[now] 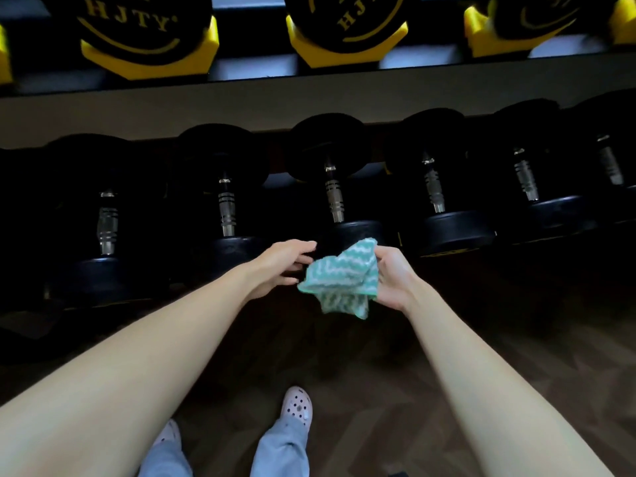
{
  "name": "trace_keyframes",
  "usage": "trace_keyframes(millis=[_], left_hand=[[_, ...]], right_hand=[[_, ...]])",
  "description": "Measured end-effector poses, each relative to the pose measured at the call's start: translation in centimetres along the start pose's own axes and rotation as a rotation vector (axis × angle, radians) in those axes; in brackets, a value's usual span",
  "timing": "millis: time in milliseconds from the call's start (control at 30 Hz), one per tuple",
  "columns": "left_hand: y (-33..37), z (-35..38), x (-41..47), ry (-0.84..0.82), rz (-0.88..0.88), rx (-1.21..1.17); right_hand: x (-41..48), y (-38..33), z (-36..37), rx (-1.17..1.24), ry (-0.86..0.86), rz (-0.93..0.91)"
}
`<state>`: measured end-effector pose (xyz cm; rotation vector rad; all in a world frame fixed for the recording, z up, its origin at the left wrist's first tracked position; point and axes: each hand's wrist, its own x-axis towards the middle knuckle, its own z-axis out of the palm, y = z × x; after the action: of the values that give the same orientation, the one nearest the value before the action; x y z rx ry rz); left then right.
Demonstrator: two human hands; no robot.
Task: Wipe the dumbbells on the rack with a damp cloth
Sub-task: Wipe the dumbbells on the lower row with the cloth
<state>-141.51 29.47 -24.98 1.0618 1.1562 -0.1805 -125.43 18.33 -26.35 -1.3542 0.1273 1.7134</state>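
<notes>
Head view: looks steeply down, close above dumbbell rack (309, 85), floor (378, 390) below.

The right hand (390, 275) grips a green-and-white cloth (340, 282) just before the middle dumbbell (335, 197) on the lower rack shelf; the left hand (282, 266), fingers straight, touches the cloth's edge.

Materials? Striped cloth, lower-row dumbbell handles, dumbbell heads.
Cloth: soft fabric, maybe microfibre, matte teal-and-white zigzag; it folds and droops from the right hand. Handles: bare metal, likely steel; bright glints, grooved rings. Heads: black, dull sheen, probably rubber-coated, though the dim light leaves it open.
</notes>
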Motion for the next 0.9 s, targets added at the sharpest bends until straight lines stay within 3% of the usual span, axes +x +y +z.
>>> trace_keyframes(millis=[67, 267, 400, 567, 700, 900], left_hand=[[0.4, 0.8, -0.5, -0.124, 0.020, 0.099], [2.3, 1.5, -1.5, -0.090, 0.118, 0.052], [3.8, 3.1, -1.7, 0.032, 0.145, -0.137], [5.4, 5.1, -1.2, 0.154, 0.285, 0.081], [7.0, 6.8, -0.9, 0.008, 0.356, 0.363], [10.4, 6.1, 0.7, -0.372, 0.173, 0.397]], right_hand=[[-0.8, -0.9, 0.2, 0.056, -0.042, -0.029], [-2.5, -2.3, -1.3, 0.120, -0.008, -0.021], [-3.4, -2.1, -2.7, 0.234, 0.045, -0.033], [-4.4, -2.4, -3.6, 0.255, 0.041, -0.008], [-4.3, -3.7, -3.0, 0.212, -0.032, -0.044], [-1.9, -6.7, -3.0, 0.172, 0.052, -0.103]])
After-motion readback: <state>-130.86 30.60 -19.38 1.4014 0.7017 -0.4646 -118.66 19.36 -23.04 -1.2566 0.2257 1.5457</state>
